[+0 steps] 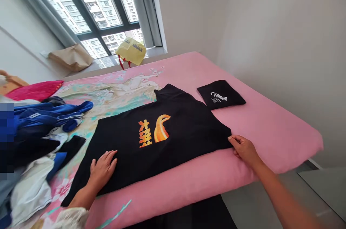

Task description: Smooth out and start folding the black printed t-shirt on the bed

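A black T-shirt [183,124] with an orange print lies spread flat on the pink bed, its collar end toward the right. My left hand [104,167] rests on the shirt's lower part, fingers stretched out over the fabric. At the sleeve's edge on the right, my right hand [243,148] pinches the black cloth between thumb and fingers. Just beyond the shirt sits a folded black T-shirt [229,95] with white "CHINA" lettering, apart from both hands.
Loose clothes [35,185] in blue, white and black are heaped on the left. A crimson cushion [35,90] lies behind them. A brown paper bag [71,57] and a yellow bag [132,50] stand by the window. The pink bed [281,128] ends at a rounded edge on the right.
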`<act>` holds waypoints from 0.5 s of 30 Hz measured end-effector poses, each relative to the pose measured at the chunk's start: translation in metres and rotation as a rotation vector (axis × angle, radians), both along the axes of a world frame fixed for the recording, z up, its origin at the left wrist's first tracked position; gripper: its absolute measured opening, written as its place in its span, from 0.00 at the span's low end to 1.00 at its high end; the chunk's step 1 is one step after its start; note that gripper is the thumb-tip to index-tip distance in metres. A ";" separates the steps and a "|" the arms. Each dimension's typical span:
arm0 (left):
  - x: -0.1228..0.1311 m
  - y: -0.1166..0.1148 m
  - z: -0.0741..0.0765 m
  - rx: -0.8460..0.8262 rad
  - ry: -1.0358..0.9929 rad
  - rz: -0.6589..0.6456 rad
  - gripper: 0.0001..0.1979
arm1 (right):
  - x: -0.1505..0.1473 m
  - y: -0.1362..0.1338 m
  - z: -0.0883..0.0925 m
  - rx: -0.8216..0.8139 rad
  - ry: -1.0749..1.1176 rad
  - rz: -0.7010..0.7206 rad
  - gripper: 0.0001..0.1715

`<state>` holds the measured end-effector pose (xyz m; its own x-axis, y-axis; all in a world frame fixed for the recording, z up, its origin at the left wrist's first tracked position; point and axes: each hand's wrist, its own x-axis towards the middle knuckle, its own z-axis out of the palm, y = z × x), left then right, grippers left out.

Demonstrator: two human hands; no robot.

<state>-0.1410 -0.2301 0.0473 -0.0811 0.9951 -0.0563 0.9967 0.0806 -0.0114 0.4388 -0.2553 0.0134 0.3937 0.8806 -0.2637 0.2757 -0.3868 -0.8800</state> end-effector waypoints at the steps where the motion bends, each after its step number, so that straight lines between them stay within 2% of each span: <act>1: -0.005 0.004 0.007 -0.022 0.012 -0.023 0.22 | 0.000 0.000 -0.001 -0.009 -0.013 -0.007 0.24; 5: -0.011 0.020 0.029 -0.079 0.006 -0.144 0.15 | -0.001 0.000 -0.006 -0.011 -0.079 -0.016 0.22; 8: -0.015 0.023 0.032 -0.032 -0.022 -0.115 0.09 | -0.003 0.000 -0.008 0.000 -0.117 -0.010 0.21; 10: -0.013 0.020 0.030 0.026 -0.042 -0.073 0.10 | -0.003 0.000 -0.010 0.015 -0.150 -0.001 0.21; 12: -0.003 0.016 0.029 0.076 -0.084 -0.073 0.13 | -0.002 0.001 -0.013 0.039 -0.210 0.008 0.21; 15: 0.036 0.013 0.029 0.078 -0.201 -0.206 0.15 | -0.002 0.002 -0.015 0.072 -0.277 0.007 0.22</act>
